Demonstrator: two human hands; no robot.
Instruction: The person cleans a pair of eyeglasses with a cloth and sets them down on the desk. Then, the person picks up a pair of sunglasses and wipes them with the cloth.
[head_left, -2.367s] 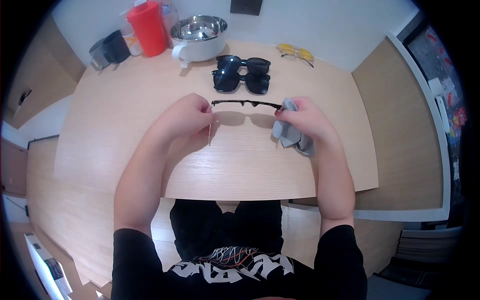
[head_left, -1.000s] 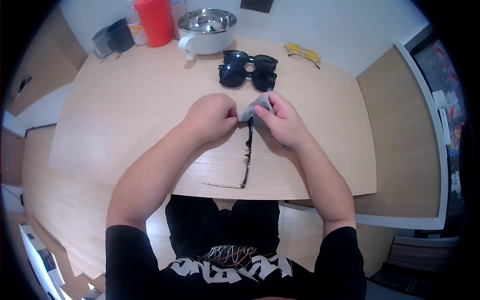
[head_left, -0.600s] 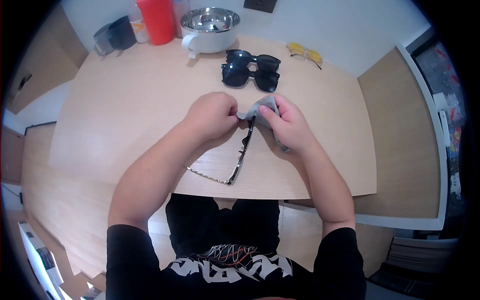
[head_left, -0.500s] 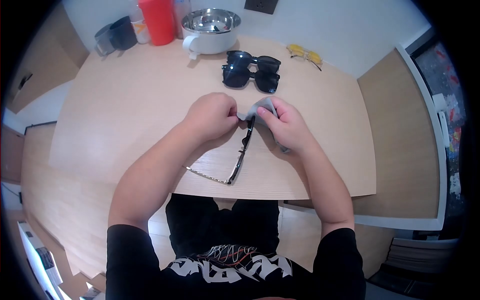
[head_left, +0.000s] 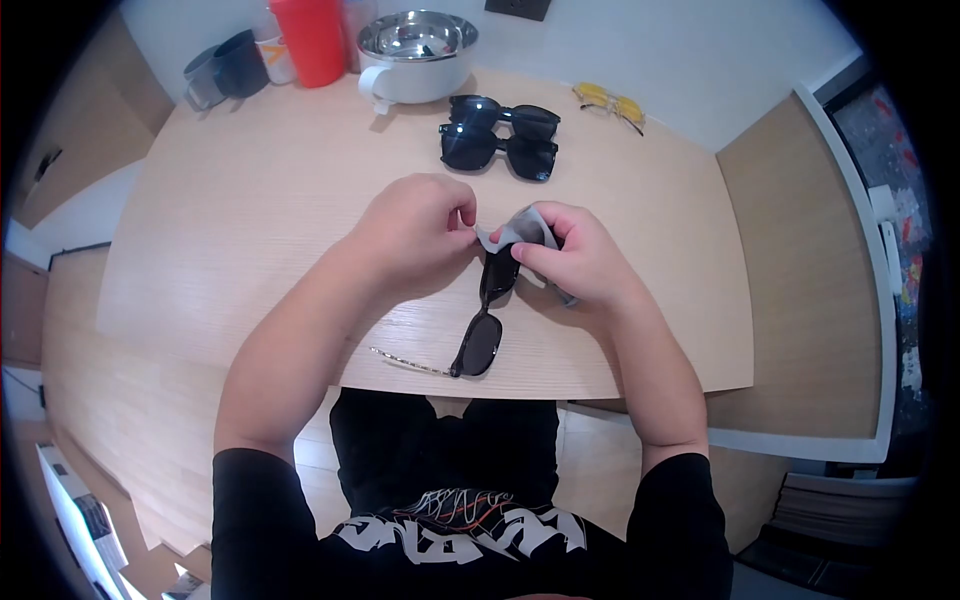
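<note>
A pair of dark sunglasses (head_left: pixel 482 345) hangs between my hands over the table, its front running down toward the table's near edge. One patterned temple (head_left: pixel 412 362) sticks out to the left at the lower end. My left hand (head_left: pixel 425 225) is closed at the upper end of the sunglasses; the other temple is hidden there, inside the fingers. In my right hand (head_left: pixel 582 258), a grey cloth (head_left: pixel 533 230) is pinched between thumb and fingers, folded over the edge of the upper lens. Part of the cloth dangles below the palm.
Two pairs of black sunglasses (head_left: pixel 500 145) lie beyond my hands, with yellow-lensed glasses (head_left: pixel 610 104) to their right. Along the back stand a white-handled steel bowl (head_left: pixel 418 70), a red container (head_left: pixel 308 45) and dark mugs (head_left: pixel 240 65). A wooden panel (head_left: pixel 800 280) borders the right side.
The sunglasses have turned from edge-on so that both lenses now show. The cloth has shifted over the upper lens, and the fingers of my right hand have moved with it.
</note>
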